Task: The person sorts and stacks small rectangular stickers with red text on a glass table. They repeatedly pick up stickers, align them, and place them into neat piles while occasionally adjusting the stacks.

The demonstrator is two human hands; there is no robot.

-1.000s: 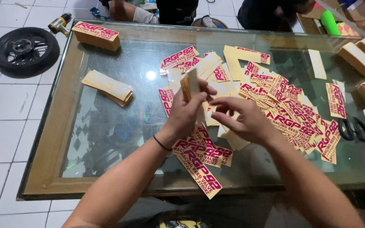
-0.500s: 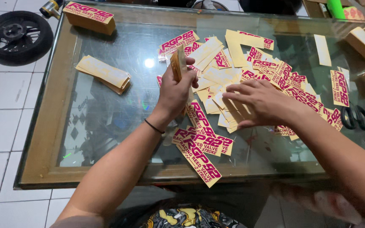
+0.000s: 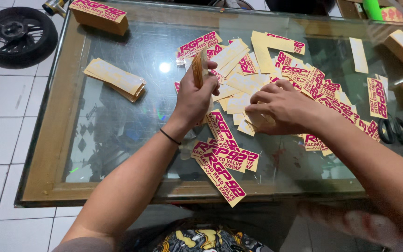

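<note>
Two hands work over the glass table (image 3: 117, 121): my left hand (image 3: 194, 100) grips a sticker stack (image 3: 198, 70) upright, long axis vertical. Just right, my right hand (image 3: 281, 107) presses curled fingers onto loose yellow stickers (image 3: 239, 84), nearer that pile.

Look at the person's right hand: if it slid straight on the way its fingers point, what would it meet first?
Probably the left hand, which holds an upright stack of stickers. The right hand points leftward across loose yellow stickers on the glass table; depth is unclear.
</note>
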